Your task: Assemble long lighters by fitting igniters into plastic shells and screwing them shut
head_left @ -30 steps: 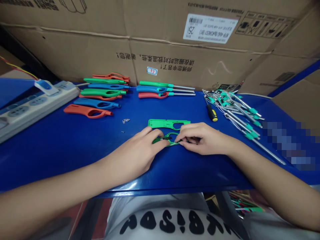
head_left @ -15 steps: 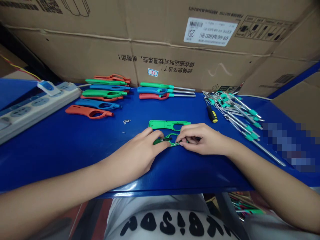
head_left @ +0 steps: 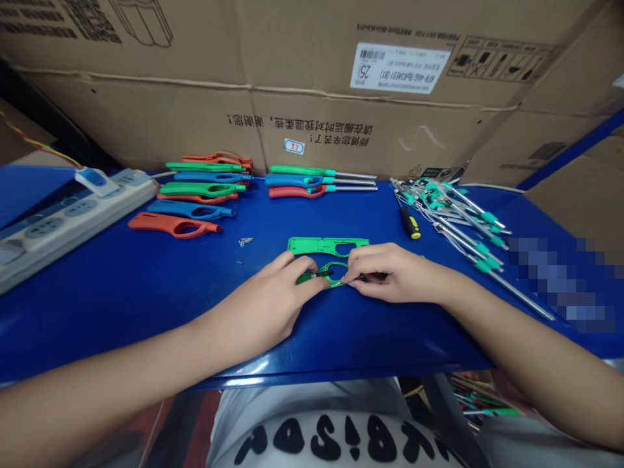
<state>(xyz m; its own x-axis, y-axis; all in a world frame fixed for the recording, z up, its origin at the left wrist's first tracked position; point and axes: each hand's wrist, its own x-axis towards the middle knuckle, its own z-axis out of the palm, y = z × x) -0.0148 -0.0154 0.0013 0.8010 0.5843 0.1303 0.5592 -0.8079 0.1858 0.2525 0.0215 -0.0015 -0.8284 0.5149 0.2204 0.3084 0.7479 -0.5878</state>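
Both hands are on a green lighter casing half lying on the blue table. My left hand grips its handle end, thumb and fingers closed round it, with a small black part showing by the fingertips. At the trigger-loop end, my right hand pinches with thumb and index finger; its other fingers are curled. Whether a small part sits in that pinch is hidden. Just beyond lies a second green casing half, inner side up. Several small screws lie loose to the left.
Orange, blue and green lighter casings are stacked at the back left, near a white power strip. Three assembled lighters lie at the back middle. A screwdriver and metal lighter tubes lie right, before a cardboard box.
The view has shifted slightly. My right fingertips have moved a little along the casing's loop, while my left hand keeps its grip.
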